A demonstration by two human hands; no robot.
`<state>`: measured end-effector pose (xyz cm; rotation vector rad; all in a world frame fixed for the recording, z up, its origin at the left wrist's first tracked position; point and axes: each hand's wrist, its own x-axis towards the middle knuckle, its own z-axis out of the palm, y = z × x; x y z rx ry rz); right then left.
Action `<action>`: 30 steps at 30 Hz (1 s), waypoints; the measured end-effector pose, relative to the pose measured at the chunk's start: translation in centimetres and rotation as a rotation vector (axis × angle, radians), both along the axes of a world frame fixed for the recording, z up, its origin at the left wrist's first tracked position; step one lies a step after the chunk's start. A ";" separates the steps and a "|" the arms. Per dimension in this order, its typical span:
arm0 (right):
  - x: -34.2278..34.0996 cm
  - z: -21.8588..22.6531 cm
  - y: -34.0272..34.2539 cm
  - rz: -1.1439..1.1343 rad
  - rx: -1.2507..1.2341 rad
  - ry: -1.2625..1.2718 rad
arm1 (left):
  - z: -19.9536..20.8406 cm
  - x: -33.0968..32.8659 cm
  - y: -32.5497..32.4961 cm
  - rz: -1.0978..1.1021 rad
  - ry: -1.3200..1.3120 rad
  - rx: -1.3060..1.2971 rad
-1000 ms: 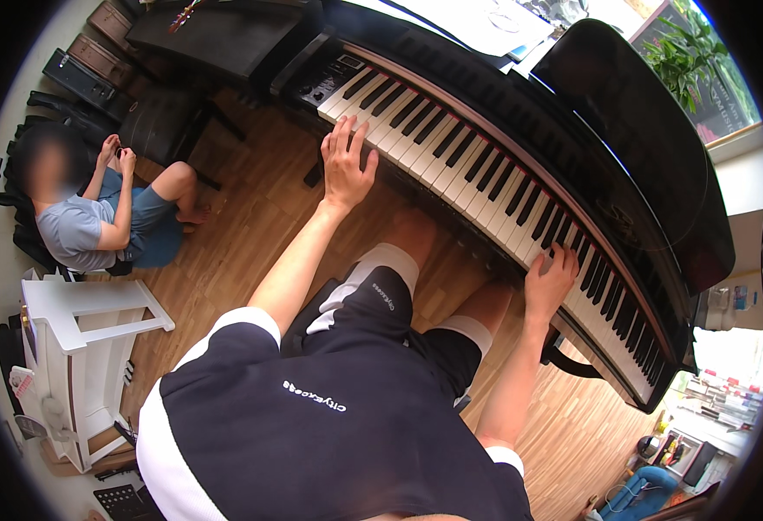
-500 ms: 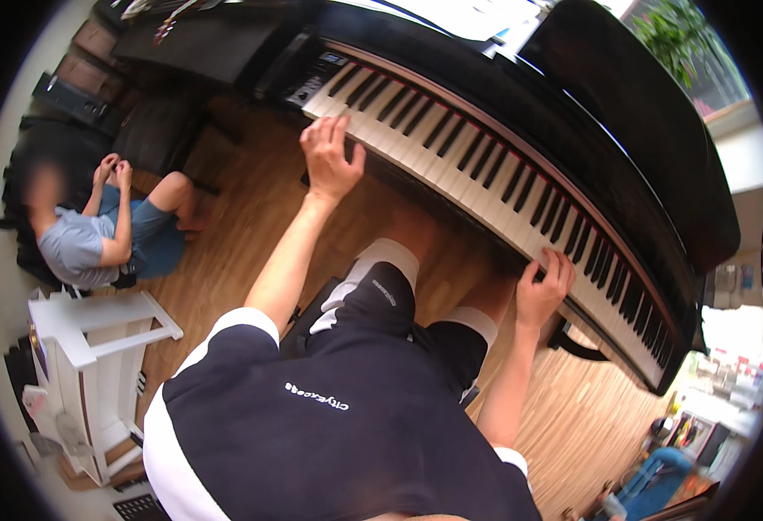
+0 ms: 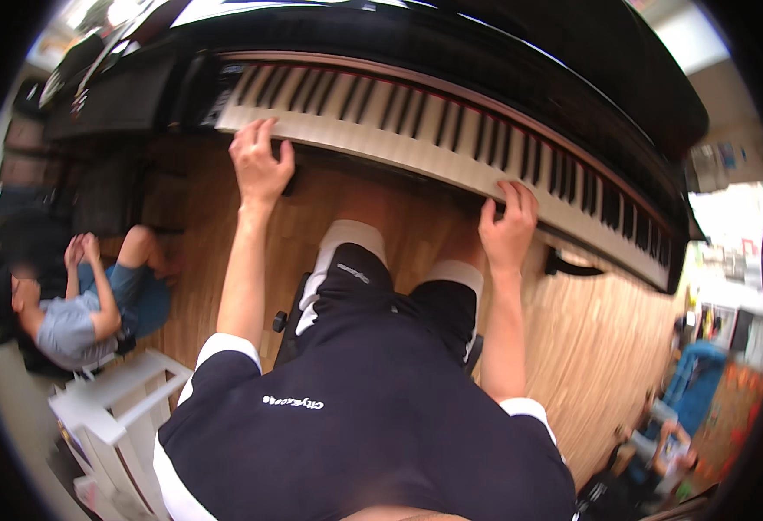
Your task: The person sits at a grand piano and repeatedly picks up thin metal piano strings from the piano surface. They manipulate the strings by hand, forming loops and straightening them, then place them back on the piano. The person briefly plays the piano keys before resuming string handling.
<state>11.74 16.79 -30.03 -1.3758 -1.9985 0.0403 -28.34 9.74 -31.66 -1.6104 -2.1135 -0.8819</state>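
Single view, worn on the head, looking steeply down over the person's own chest and lap. Fisheye: dark round rim, straight lines bowed. The piano keyboard (image 3: 451, 139) curves across the upper frame, close in; both forearms enter from below and reach up to it. The wood floor (image 3: 598, 347) fills the middle. Far left edge takes in a white stool (image 3: 112, 408).

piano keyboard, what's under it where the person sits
Under the keyboard lies bare wooden floor, and the person's knees in black shorts reach toward it. The left hand and right hand rest on the keys. Feet and any pedals are hidden.
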 end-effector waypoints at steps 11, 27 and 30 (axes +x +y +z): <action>7.3 0.2 0.2 -0.229 -0.027 -0.234 | 1.1 12.7 0.6 -0.379 -0.205 -0.070; 7.6 1.1 0.1 -0.125 -0.068 -0.139 | 1.6 18.7 1.7 -0.456 -0.176 -0.141; 8.4 0.4 0.5 -0.145 -0.053 -0.098 | 1.5 18.9 1.7 -0.450 -0.171 -0.135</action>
